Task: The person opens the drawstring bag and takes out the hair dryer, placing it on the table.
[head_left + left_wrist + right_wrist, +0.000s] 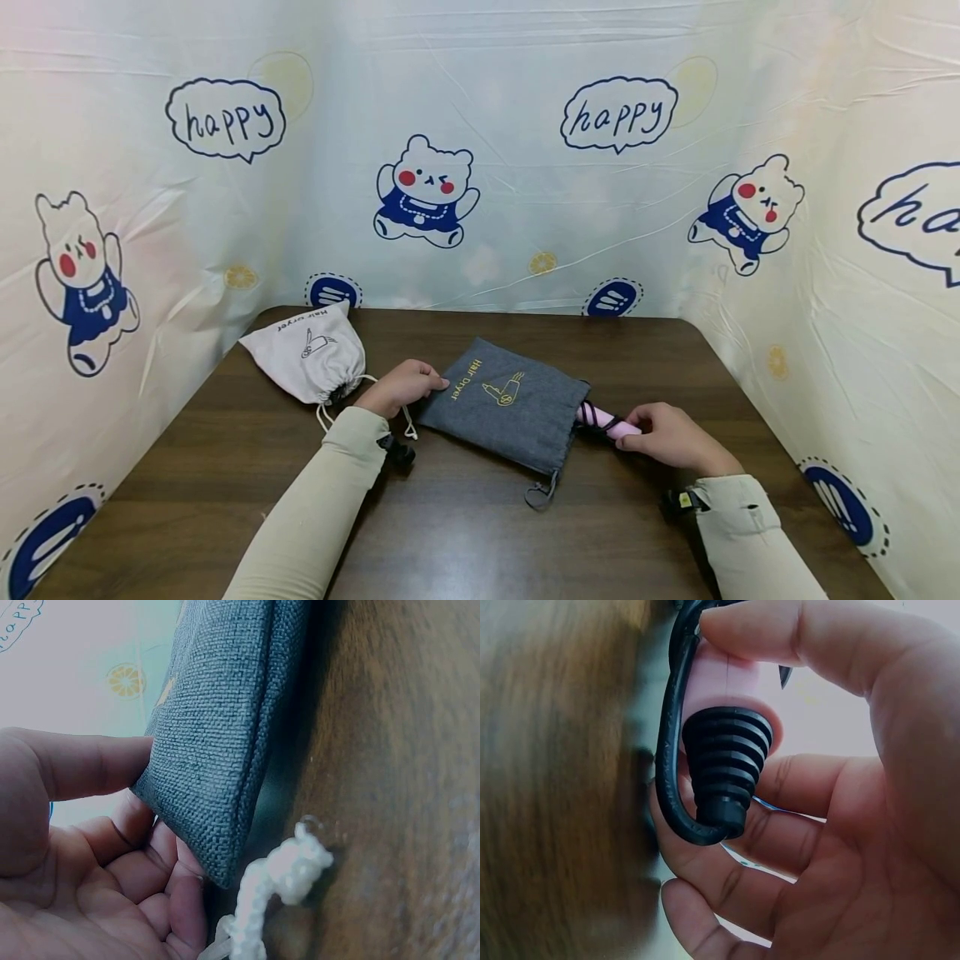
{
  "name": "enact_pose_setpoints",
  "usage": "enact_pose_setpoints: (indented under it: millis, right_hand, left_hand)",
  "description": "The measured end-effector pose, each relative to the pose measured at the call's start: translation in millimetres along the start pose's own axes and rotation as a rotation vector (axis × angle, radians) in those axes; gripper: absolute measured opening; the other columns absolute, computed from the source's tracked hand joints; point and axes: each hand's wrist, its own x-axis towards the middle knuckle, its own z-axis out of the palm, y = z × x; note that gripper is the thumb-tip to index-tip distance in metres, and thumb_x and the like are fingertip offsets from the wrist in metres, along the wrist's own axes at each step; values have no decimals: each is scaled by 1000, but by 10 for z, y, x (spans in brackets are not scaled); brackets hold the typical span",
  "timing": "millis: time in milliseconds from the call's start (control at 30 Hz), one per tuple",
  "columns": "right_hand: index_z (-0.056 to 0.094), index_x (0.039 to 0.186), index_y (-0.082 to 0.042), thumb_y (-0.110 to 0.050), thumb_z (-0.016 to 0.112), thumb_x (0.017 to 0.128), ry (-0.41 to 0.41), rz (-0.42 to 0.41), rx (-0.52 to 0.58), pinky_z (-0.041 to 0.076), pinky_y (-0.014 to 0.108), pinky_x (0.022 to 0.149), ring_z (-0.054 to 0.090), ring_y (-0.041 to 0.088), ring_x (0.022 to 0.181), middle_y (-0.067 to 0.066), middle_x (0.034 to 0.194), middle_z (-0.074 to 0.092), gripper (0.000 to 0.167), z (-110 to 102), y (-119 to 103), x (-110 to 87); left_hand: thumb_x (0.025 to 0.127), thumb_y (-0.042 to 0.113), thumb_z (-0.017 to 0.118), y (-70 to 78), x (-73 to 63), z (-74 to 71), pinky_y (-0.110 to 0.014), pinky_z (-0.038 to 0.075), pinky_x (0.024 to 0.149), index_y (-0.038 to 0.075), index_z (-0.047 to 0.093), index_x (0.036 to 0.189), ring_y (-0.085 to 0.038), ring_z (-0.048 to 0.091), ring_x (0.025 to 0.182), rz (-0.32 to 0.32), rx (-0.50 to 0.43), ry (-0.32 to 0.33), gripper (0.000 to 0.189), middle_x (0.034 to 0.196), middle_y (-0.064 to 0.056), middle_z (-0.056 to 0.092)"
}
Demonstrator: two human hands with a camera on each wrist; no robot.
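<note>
A grey drawstring bag (498,417) with a yellow "Hair Dryer" print lies slanted across the table's middle, its mouth toward the right. At its closed end, my left hand (401,389) pinches a corner between thumb and fingers; the left wrist view shows the woven cloth (214,735) close up. From the mouth sticks the pink handle of a hair dryer (624,429), wrapped in black cord; the rest is hidden inside the bag. My right hand (678,439) grips the handle's end. In the right wrist view, a ribbed black cord sleeve (729,761) points toward the palm.
A white drawstring bag (318,358), also printed "Hair Dryer", lies at the back left, its white cord (259,900) trailing beside my left hand. The grey bag's drawstring loop (542,493) lies on the brown table (465,533). Patterned curtains (517,208) surround the back and sides.
</note>
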Motion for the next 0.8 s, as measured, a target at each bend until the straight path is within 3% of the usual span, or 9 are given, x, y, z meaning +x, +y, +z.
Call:
enact_pose_setpoints:
  millis: [800]
  right_hand:
    - [74, 104, -12, -41, 81, 86, -34, 17, 18, 46, 33, 70, 57, 18, 82, 2, 92, 67, 34, -38, 28, -6]
  left_hand:
    - [101, 25, 66, 14, -8, -3, -34, 37, 69, 9, 66, 82, -22, 49, 77, -1, -7, -5, 25, 78, -1, 53]
